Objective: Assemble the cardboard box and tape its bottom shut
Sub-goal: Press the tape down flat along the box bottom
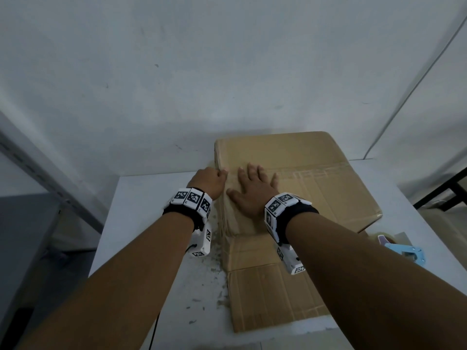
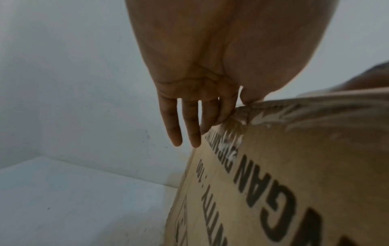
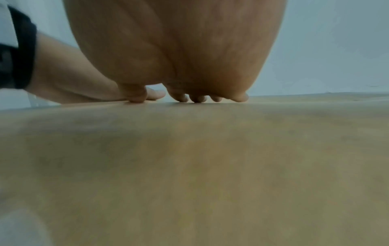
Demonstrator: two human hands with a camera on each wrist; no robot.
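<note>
A brown cardboard box [image 1: 316, 198] stands on the white table [image 1: 141, 223] with its closed flaps facing up. Clear tape [image 1: 318, 174] runs along the seam on top. My right hand [image 1: 252, 188] lies flat with spread fingers on the left end of that seam, and its fingertips [image 3: 197, 99] press on the cardboard [image 3: 189, 166]. My left hand [image 1: 209, 181] is at the box's upper left edge. Its fingers [image 2: 189, 119] point straight down the printed side [image 2: 294, 183], touching the wrinkled tape end [image 2: 238, 126] folded over the edge. An open flap [image 1: 265, 294] lies flat toward me.
A light blue tape dispenser [image 1: 404, 250] lies on the table to the right of the box. A grey metal shelf frame [image 1: 38, 160] stands at the left. A white wall is close behind the box. Paper scraps dot the table by the flap.
</note>
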